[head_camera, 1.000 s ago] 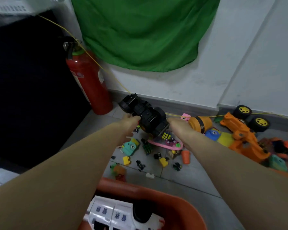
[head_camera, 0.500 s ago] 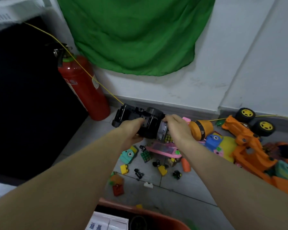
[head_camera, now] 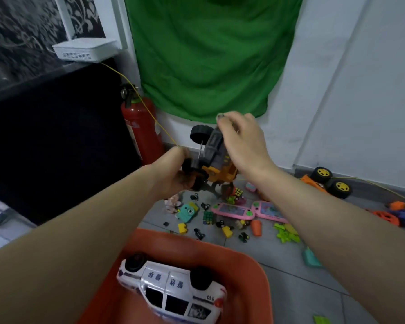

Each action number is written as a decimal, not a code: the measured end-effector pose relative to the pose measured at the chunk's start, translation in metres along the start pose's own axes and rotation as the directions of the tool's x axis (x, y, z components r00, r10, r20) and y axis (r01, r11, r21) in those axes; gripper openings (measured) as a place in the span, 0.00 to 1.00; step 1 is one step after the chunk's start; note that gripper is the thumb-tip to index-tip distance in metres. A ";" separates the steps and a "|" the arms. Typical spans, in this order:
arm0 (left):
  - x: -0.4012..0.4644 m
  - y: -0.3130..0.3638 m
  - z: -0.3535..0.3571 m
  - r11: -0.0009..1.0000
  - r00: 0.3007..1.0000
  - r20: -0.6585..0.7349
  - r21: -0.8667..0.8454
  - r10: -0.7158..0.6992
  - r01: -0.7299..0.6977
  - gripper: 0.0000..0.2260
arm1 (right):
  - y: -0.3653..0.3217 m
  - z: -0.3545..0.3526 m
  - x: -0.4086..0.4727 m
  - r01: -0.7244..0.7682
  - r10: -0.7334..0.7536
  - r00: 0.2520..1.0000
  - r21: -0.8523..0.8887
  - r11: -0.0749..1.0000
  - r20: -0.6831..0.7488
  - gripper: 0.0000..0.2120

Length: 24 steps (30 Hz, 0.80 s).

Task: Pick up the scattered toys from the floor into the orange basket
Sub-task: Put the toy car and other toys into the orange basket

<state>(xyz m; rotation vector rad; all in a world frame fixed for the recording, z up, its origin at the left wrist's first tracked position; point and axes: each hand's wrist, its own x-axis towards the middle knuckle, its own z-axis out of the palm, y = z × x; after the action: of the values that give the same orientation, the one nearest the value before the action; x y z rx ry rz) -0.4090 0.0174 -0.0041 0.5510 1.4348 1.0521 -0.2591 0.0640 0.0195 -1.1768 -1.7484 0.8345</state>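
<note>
Both hands hold the truck [head_camera: 212,160] mid-frame, above the floor: left hand [head_camera: 173,171] grips its lower wheels, right hand [head_camera: 241,141] pinches the top. Basket [head_camera: 250,265] at bottom; the loose wheel end may slip, missing it.

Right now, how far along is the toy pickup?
Early on. Done: one white police car lies in the orange basket. In hand: both the left hand and right hand grip a yellow toy truck, held above the floor. Left: pink game toys, cube puzzles, the teal camera, small blocks and the orange vehicle.
</note>
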 end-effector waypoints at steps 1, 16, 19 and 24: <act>-0.007 -0.001 -0.005 1.000 1.000 0.005 -0.008 0.010 -0.010 0.05 | -0.007 -0.004 0.000 0.028 -0.028 1.000 0.011 1.000 -0.011 0.12; -0.064 0.009 -0.076 0.937 0.977 0.213 -0.338 -0.010 0.083 0.12 | -0.002 -0.025 -0.017 -0.426 0.422 0.857 -0.053 0.903 0.295 0.27; -0.073 0.005 -0.085 0.928 0.968 0.250 -0.363 0.010 0.084 0.12 | 0.000 -0.021 -0.026 -0.630 0.547 0.726 0.083 0.772 0.417 0.25; -0.081 -0.011 -0.106 0.937 0.959 0.282 -0.328 -0.026 0.121 0.09 | -0.009 -0.026 -0.034 -0.752 0.535 0.552 0.106 0.651 0.640 0.16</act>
<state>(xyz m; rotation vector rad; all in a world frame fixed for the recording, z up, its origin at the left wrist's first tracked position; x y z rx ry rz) -0.4927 -0.0847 0.0160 0.3681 0.9933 1.0892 -0.2320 0.0305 0.0289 -1.4268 -1.4163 2.0762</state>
